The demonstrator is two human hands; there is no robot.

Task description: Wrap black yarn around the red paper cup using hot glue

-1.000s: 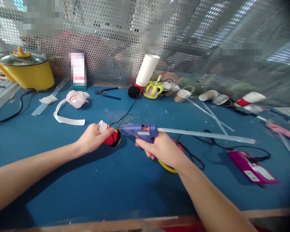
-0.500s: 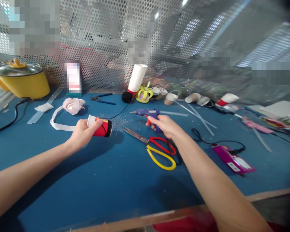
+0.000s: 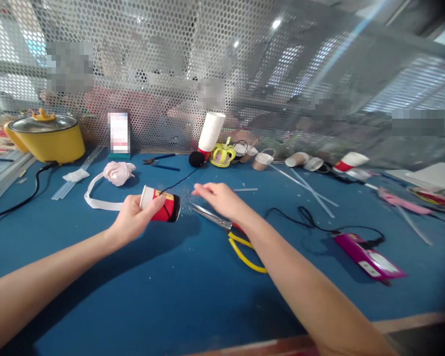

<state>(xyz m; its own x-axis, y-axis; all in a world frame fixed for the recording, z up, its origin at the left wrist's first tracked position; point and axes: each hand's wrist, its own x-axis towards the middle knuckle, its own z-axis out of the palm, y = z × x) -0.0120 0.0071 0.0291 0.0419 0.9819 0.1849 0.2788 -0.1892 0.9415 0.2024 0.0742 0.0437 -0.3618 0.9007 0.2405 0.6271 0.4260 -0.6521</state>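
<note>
My left hand is closed around a paper cup, tipped on its side. The cup is white at one end, red and yellow in the middle, with black yarn wound at the other end. A black yarn strand runs from it to a black yarn ball. My right hand is just right of the cup, fingers reaching left with nothing visible in them. Below it lie scissors with red and yellow handles, partly covered by my forearm. A clear glue stick shows behind the hand; the glue gun is out of sight.
A yellow electric pot, a phone, pliers and a white stack of cups line the back. A pink fabric flower with white ribbon lies left. The purple power strip is at right, its cord trailing on the blue table.
My right hand has let go of the glue gun and moved left toward the cup. The left hand still holds the cup. The view has shifted slightly.
</note>
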